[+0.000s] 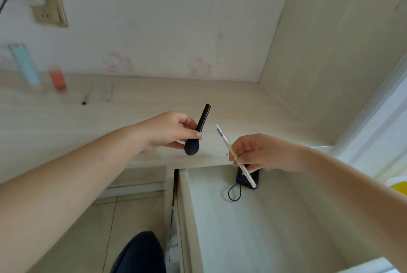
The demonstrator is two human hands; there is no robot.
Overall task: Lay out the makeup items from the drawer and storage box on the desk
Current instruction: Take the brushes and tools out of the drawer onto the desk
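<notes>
While our left hand (169, 130) pinches a black round-headed makeup brush (196, 132) above the pale wooden desk (132, 105), our right hand (253, 153), at four o'clock from it, grips a slim white pencil (233, 153) over the open drawer (264, 217).

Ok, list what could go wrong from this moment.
The left hand pinches the black brush near its head, right above the desk edge; a loose grip could drop it to the floor. The right hand holds a thin white stick over the open drawer; it could slip back inside.
</notes>
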